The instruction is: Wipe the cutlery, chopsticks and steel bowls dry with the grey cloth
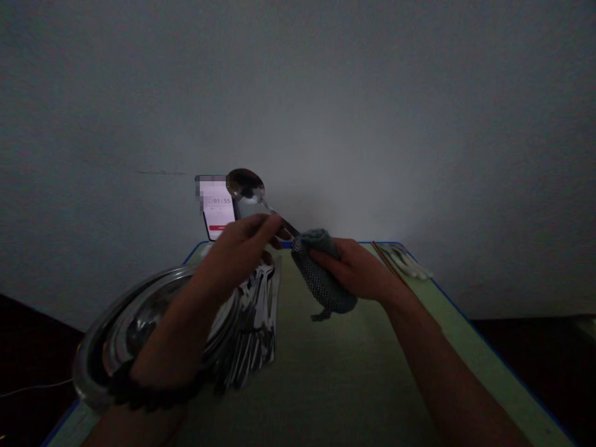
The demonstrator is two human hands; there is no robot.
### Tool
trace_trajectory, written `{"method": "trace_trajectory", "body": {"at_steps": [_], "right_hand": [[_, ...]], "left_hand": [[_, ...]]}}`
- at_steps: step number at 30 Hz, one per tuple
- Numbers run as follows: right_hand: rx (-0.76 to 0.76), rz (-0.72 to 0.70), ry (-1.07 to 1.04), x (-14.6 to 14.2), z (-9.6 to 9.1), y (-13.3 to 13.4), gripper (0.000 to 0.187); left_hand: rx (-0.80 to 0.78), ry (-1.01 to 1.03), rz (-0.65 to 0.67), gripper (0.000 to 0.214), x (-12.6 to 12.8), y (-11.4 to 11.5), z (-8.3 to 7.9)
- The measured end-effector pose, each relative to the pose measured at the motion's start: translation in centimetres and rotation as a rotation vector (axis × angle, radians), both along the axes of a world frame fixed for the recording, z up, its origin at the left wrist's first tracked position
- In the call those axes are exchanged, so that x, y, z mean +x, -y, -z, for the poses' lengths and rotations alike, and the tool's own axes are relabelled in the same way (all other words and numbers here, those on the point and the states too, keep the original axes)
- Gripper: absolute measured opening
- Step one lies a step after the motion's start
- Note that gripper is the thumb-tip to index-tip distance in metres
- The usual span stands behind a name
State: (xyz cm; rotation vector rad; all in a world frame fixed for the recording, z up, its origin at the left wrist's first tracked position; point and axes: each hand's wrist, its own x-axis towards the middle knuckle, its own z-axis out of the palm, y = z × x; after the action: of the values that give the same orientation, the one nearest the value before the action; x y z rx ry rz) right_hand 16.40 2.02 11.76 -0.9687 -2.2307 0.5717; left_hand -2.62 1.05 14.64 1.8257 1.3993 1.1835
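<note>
A large metal spoon (246, 186) is held up at a tilt over the far part of the table, its shiny bowl to the upper left. My left hand (246, 239) is closed at its handle, the fingertips partly hidden behind it. A grey checkered cloth (326, 279) covers the lower end of the handle. My right hand (351, 264) grips that cloth, thumb on top, and a loose corner dangles below. Under my left forearm lies a bunch of metal cutlery (256, 316), spoons and forks among it.
Stacked metal plates or trays (93, 366) stand at the left, partly behind my left arm. A lit phone with a timer (218, 211) leans on the wall (372, 124). Chopsticks (388, 261) and white-handled utensils (410, 264) lie at the right edge of the green table (326, 372).
</note>
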Motion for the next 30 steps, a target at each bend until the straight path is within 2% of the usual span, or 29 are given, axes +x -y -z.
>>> {"method": "trace_trajectory", "body": {"at_steps": [2, 5, 9, 11, 15, 17, 19, 22, 26, 28, 30], "right_hand": [[-0.002, 0.010, -0.040, -0.9, 0.3, 0.1, 0.027], [-0.041, -0.028, -0.033, -1.2, 0.7, 0.0, 0.024], [-0.239, -0.108, -0.056, 0.1, 1.5, -1.0, 0.025], [-0.364, -0.091, -0.249, 0.8, 2.0, -1.6, 0.027], [-0.647, -0.114, -0.796, 1.2, 2.0, -2.2, 0.032], [-0.820, -0.148, -0.943, 1.0, 1.8, -2.2, 0.030], [-0.930, -0.163, -1.041, 0.6, 1.9, -2.2, 0.027], [-0.995, -0.152, -1.152, -0.2, 2.5, -2.7, 0.022], [-1.106, -0.024, -1.247, -1.4, 3.2, -3.2, 0.023], [-1.134, 0.025, -1.296, -1.9, 3.0, -3.2, 0.025], [-1.119, 0.007, -1.343, -2.1, 2.6, -2.9, 0.027]], "left_hand": [[0.062, -0.016, 0.035, 0.030, 1.0, -0.1, 0.6], [0.116, -0.008, 0.002, 0.026, 1.5, -0.4, 1.1], [0.120, -0.024, -0.112, 0.030, 0.3, -0.7, 0.9], [0.099, -0.063, -0.106, 0.034, -0.5, -0.6, 0.5], [-0.013, -0.208, -0.012, 0.036, -1.4, 0.0, -0.4], [-0.053, -0.254, 0.025, 0.034, -1.4, 0.5, -0.8], [-0.082, -0.264, 0.079, 0.033, -1.3, 0.9, -1.1], [-0.099, -0.307, 0.146, 0.033, -1.1, 1.5, -1.4], [-0.182, -0.346, 0.215, 0.033, -0.7, 1.8, -1.3], [-0.217, -0.373, 0.225, 0.034, -0.3, 1.8, -1.2], [-0.210, -0.422, 0.215, 0.036, 0.1, 1.8, -1.0]]}}
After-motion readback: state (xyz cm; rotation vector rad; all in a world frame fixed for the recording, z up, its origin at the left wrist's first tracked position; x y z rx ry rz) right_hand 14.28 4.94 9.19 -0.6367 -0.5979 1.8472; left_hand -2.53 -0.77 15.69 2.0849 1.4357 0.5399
